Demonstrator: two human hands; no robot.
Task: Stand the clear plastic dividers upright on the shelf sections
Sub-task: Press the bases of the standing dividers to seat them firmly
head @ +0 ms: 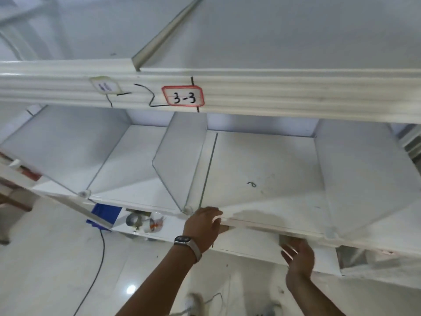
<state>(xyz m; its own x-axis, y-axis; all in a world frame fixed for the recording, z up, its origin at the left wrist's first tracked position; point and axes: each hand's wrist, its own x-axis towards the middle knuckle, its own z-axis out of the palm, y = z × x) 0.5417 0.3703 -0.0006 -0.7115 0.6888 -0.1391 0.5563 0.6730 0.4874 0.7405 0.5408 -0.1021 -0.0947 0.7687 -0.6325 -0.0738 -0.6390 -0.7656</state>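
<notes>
Both hands at shelf (262,179) front edge: left hand (202,226) gripping, right hand (298,258) below

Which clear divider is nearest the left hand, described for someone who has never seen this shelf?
Find the red-bordered label reading 3-3 on the upper shelf's front rail. On the white shelf below it stands a clear plastic divider; its front corner sits in a round clip just left of the left hand. Unlike the neighbouring dividers, it's directly under that label.

Left hand (202,226) apparently touches shelf (262,169) edge beside dividers (180,163).
</notes>
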